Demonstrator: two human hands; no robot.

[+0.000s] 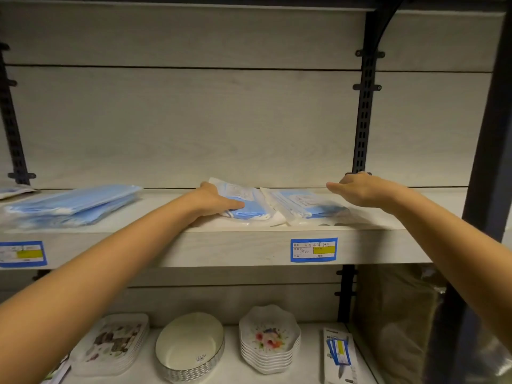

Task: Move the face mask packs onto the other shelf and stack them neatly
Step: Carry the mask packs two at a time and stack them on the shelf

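Left hand [219,202] was clamped on mask pack [249,206] edge, thumb laid on top, likely for lifting off shelf [221,248]. Right hand [357,189] was held loose, empty, above second pack [307,205] just beside first. Bigger stack [72,203] was seen well leftward of hands.

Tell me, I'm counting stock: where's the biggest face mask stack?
Head view: the face mask stack lies far left on the upper shelf, left of the left hand.
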